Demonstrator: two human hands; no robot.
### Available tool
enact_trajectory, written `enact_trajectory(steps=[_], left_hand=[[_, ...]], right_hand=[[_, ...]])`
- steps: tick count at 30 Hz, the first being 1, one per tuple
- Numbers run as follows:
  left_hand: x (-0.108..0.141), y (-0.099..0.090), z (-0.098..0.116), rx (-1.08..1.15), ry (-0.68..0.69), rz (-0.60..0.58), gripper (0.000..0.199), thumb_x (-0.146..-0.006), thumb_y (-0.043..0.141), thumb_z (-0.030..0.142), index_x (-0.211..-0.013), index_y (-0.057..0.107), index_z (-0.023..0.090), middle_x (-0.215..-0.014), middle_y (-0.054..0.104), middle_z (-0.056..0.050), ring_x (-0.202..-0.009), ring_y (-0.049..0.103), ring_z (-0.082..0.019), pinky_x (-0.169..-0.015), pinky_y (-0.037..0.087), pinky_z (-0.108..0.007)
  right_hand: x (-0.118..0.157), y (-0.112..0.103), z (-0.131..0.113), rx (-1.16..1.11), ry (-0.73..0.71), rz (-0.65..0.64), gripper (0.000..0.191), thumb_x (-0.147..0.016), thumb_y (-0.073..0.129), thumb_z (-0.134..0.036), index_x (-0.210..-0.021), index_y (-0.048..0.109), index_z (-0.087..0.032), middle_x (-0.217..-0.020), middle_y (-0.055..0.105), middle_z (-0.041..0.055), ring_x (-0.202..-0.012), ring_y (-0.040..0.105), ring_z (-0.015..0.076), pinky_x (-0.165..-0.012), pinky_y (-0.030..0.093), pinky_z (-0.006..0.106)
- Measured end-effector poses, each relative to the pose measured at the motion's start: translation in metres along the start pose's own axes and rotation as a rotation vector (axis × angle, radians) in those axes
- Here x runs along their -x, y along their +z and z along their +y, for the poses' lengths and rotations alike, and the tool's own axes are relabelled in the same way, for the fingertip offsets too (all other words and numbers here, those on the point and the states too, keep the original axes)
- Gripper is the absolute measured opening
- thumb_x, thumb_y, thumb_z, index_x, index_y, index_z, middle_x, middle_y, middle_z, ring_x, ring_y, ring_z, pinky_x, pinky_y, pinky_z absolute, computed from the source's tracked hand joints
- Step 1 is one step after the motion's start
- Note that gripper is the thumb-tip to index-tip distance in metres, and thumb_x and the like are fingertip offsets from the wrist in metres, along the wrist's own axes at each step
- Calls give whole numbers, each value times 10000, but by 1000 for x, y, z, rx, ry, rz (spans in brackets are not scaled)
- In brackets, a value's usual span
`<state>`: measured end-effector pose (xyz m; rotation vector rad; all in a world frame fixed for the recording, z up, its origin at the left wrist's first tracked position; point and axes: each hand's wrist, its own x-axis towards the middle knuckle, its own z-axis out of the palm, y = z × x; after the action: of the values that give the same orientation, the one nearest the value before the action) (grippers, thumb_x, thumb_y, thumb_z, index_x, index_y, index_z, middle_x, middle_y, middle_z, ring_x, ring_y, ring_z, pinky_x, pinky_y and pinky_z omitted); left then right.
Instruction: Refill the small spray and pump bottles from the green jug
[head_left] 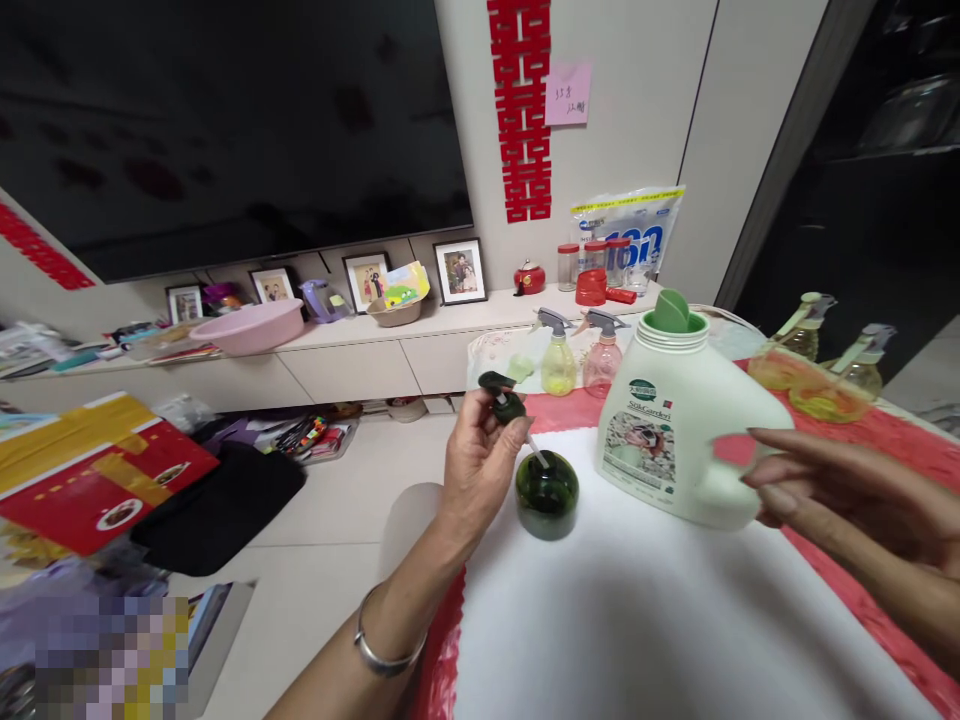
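My left hand [484,450] is closed on a dark green pump head [507,402]. The pump's pale tube slants down to the mouth of a round dark green bottle [547,495], which stands on the white sheet [600,620]. To the right stands a large pale green jug [660,430] with a printed label, and a green cap [673,312] sits in its mouth. My right hand [840,500] is beside the jug's handle, fingers apart and holding nothing; its fingertips are close to the handle, and whether they touch it I cannot tell.
Behind the jug stand a yellow spray bottle [558,365] and a pink spray bottle [602,366]. More spray bottles [840,385] are at the right on the red cloth [919,460]. A low cabinet [360,370] with frames and a pink basin [251,325] runs along the wall.
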<state>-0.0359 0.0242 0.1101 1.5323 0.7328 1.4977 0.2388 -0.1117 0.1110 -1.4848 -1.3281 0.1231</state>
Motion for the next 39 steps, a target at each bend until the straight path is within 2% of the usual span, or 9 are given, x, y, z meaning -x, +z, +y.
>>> enact_trajectory(steps=[3,6,11,16,20,27,31,34,39], left_hand=[[11,2,-11,-110,-46,-50,233,-867,679,311,-1087,610,276,-1037,667,-18,-886,624,-185,-809,507,-317],[22,4,-21,-204,-125,-84,227,-867,656,329,-1087,633,279,-1052,686,-30,-948,617,-224,-874,486,-356],[37,5,-37,-226,-180,-178,248,-893,611,336,-1121,614,238,-1121,689,-53,-1058,610,-245,-912,474,-361],[47,4,-52,-189,-170,-178,309,-935,568,358,-1225,557,251,-1209,662,-61,-1150,593,-250,-984,455,-379],[51,7,-59,-192,-180,-153,435,-883,636,334,-1298,515,281,-1245,638,-52,-1156,593,-253,-1021,435,-407],[49,7,-67,-345,-132,-222,682,-596,817,193,-1223,555,247,-1225,596,-75,-1180,554,-317,-1033,428,-461],[55,11,-61,-354,-123,-228,635,-637,781,200,-1222,538,240,-1130,610,-67,-1069,597,-294,-940,478,-427],[65,19,-52,-373,-51,-318,620,-632,766,152,-1199,542,264,-1120,609,-54,-1057,591,-290,-916,488,-419],[80,26,-53,-354,-70,-399,678,-624,764,134,-1234,509,285,-1129,618,-53,-1042,600,-305,-897,508,-448]], right_hand=[[-2,11,1,2,-130,-153,377,-866,681,-482,-1193,688,-294,-943,699,15,-783,699,144,-689,590,143],[-2,23,0,0,-191,-230,346,-925,634,-439,-1233,665,-285,-967,682,12,-805,684,120,-670,568,136],[1,41,-5,-69,-161,-358,309,-960,601,-406,-1238,640,-277,-968,657,-6,-774,649,83,-696,550,153],[5,61,-11,-128,-100,-455,299,-971,568,-397,-1197,644,-217,-922,648,1,-750,630,77,-702,542,173],[8,76,-9,-130,-125,-475,282,-969,547,-366,-1183,654,-216,-982,655,19,-811,639,102,-724,555,210],[13,95,-5,-142,-195,-476,244,-974,529,-299,-1164,654,-211,-1106,627,41,-873,635,120,-773,566,244],[17,100,-9,-170,-226,-421,288,-973,533,-279,-1240,616,-207,-1218,591,57,-1054,608,146,-868,556,254],[18,98,-15,-240,-228,-417,327,-965,543,-271,-1281,587,-196,-1286,557,73,-1180,549,172,-997,504,295],[17,94,-25,-362,-197,-478,363,-941,557,-267,-1294,583,-187,-1241,593,65,-1164,561,179,-1032,467,288]])
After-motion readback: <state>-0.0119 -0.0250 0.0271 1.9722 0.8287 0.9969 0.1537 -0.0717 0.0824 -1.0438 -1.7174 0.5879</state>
